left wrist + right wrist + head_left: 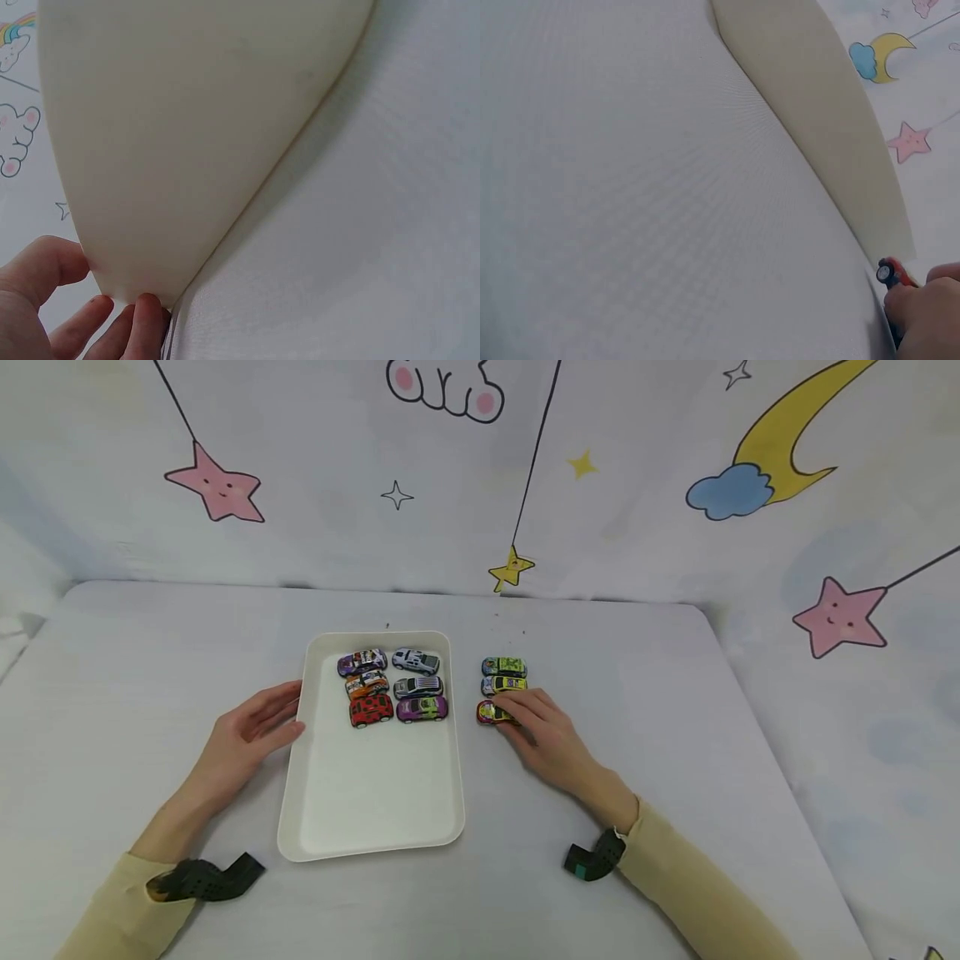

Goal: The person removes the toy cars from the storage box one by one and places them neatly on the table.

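A white tray point(375, 793) lies on the table. At its far end it holds several toy cars in two columns, among them a red one point(371, 710) and a purple one point(422, 708). My left hand point(288, 714) rests against the tray's left rim with fairly straight fingers point(112, 326), which touch the tray's outer wall point(187, 135). To the right of the tray stand three more cars in a column: a green car point(503, 666), a yellow car point(505, 684) and a red-and-yellow car point(489, 712). My right hand point(504, 714) grips that red-and-yellow car point(891, 272) with curled fingers point(922, 307).
The table point(637, 693) is covered in a white cloth. A hanging sheet printed with stars, a moon and a cloud closes off the back and right side. The tray's near half holds nothing. A black strap sits on each wrist.
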Motion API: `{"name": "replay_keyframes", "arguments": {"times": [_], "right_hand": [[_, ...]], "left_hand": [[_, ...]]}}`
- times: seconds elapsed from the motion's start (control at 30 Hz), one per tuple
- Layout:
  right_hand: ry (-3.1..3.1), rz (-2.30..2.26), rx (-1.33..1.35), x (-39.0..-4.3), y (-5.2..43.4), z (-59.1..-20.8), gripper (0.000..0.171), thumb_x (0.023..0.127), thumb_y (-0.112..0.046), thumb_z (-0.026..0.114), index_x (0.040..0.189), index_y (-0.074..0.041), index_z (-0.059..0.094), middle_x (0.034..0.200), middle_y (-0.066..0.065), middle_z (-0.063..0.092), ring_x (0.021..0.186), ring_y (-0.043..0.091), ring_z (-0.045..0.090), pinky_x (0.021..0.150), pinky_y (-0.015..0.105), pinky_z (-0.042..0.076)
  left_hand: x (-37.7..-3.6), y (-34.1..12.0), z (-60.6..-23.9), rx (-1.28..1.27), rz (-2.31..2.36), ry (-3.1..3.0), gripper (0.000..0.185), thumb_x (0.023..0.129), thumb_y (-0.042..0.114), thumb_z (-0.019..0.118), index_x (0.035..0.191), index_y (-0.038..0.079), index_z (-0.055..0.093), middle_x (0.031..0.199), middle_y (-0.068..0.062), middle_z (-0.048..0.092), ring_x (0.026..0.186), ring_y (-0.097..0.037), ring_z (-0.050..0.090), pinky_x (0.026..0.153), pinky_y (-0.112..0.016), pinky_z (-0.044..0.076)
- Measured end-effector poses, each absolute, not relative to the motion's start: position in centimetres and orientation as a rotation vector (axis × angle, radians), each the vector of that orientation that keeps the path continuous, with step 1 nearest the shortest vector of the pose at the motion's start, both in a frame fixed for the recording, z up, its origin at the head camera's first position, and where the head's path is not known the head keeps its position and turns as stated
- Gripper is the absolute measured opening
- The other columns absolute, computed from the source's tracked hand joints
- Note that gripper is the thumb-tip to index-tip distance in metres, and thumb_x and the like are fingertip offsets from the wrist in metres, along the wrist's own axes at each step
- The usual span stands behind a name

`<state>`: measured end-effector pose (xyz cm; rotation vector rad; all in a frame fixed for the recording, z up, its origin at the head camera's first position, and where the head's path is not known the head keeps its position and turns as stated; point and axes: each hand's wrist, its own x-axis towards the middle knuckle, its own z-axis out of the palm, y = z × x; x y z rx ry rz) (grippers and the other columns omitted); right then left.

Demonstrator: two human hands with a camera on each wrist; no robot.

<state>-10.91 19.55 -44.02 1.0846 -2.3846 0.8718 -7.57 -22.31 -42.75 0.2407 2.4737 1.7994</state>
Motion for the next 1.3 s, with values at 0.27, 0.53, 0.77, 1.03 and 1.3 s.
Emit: {"name": "replay_keyframes", "arguments": {"times": [0.27, 0.53, 0.77, 1.03, 1.3], "right_hand": [[-2.385, 0.808, 1.068, -11.04, 19.41, -44.15, 0.038, 0.086, 0.0, 0.076, 0.123, 0.001, 0.067, 0.123, 0.012, 0.067, 0.114, 0.026, 0.06, 0.097, 0.038, 0.054], [-2.375, 0.793, 1.043, -11.06, 19.38, -44.42, 0.038, 0.085, 0.001, 0.077, 0.121, 0.002, 0.068, 0.122, 0.013, 0.067, 0.112, 0.028, 0.06, 0.095, 0.041, 0.055], [-2.379, 0.794, 1.022, -11.13, 19.44, -44.36, 0.039, 0.085, 0.003, 0.075, 0.123, 0.002, 0.067, 0.122, 0.013, 0.067, 0.112, 0.028, 0.059, 0.095, 0.04, 0.055], [-2.361, 0.816, 1.02, -11.22, 19.49, -44.34, 0.038, 0.084, 0.009, 0.073, 0.121, 0.003, 0.068, 0.121, 0.014, 0.068, 0.111, 0.028, 0.06, 0.093, 0.041, 0.055], [-2.356, 0.843, 1.01, -11.15, 19.53, -44.43, 0.037, 0.085, 0.013, 0.068, 0.121, 0.003, 0.068, 0.12, 0.014, 0.068, 0.11, 0.029, 0.059, 0.094, 0.041, 0.054]], "left_hand": [[-7.59, -22.47, -42.74, 0.259, 1.789, 2.469, 0.056, 0.099, 0.014, 0.065, 0.149, 0.005, 0.044, 0.151, -0.011, 0.049, 0.126, 0.008, 0.05, 0.098, -0.005, 0.043], [-7.49, -22.47, -42.77, 0.247, 1.813, 2.451, 0.055, 0.098, 0.012, 0.065, 0.149, 0.005, 0.045, 0.151, -0.009, 0.05, 0.126, 0.007, 0.051, 0.099, -0.006, 0.043], [-7.49, -22.41, -42.69, 0.217, 1.826, 2.436, 0.054, 0.098, 0.012, 0.065, 0.148, 0.005, 0.045, 0.151, -0.01, 0.05, 0.126, 0.007, 0.051, 0.099, -0.006, 0.043], [-7.6, -22.4, -42.7, 0.199, 1.824, 2.439, 0.054, 0.098, 0.012, 0.065, 0.148, 0.007, 0.046, 0.151, -0.01, 0.049, 0.126, 0.008, 0.051, 0.1, -0.006, 0.042], [-7.62, -22.53, -42.82, 0.234, 1.792, 2.46, 0.056, 0.099, 0.014, 0.065, 0.15, 0.006, 0.044, 0.152, -0.011, 0.048, 0.127, 0.008, 0.05, 0.099, -0.005, 0.042]]}}
